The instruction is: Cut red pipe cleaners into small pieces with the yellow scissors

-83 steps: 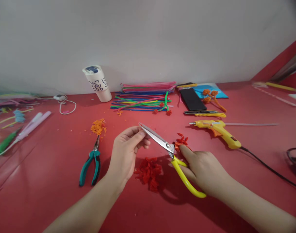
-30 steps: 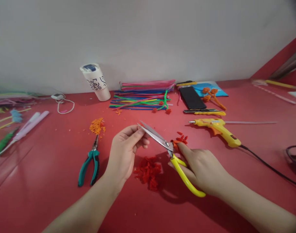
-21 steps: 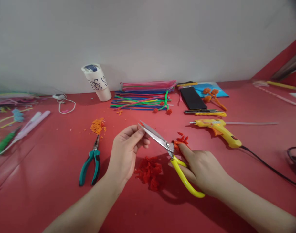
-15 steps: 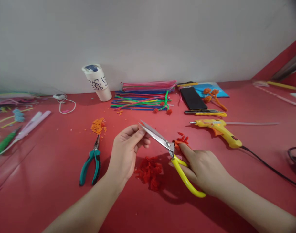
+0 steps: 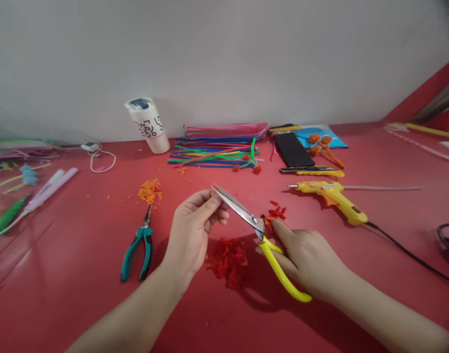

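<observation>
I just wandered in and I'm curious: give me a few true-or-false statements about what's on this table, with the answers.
1. The right hand holds the scissors. True.
2. The glue gun lies left of the pliers. False: it lies to their right.
3. The cup stands near the wall. True.
4. The left hand holds the phone. False: the phone lies on the table; that hand is at the scissors' tips.
5. The red pile is nearer the camera than the orange pile. True.
</observation>
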The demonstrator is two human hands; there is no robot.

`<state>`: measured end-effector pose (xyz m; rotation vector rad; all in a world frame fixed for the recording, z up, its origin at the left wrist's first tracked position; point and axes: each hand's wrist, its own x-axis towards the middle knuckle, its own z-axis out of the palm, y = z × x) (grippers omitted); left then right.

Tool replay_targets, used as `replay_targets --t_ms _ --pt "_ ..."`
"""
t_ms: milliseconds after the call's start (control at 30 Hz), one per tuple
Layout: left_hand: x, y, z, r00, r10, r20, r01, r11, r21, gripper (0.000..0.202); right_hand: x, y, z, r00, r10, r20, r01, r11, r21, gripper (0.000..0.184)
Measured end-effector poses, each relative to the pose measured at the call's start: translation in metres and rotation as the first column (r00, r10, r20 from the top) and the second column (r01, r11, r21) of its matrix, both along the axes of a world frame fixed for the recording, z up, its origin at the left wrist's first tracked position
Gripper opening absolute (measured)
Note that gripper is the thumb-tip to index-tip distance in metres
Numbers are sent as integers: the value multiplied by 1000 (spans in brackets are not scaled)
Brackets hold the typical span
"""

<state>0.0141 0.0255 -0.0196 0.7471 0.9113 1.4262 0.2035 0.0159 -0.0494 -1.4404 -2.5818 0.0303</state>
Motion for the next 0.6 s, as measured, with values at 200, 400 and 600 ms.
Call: replay_targets --t_ms 200,400,600 --pt "1 -1 1 1000 -1 -7 1 1000 -11 6 0 -1 0 1000 8 -12 -8 1000 -8 37" --pt "1 1 3 1000 18 -26 -19 999 -28 5 1 -1 -1 1000 13 -19 -13 1000 24 35" --pt "1 0 4 999 18 -35 -20 999 -39 5 -1 0 4 997 -61 -42 58 995 -86 36"
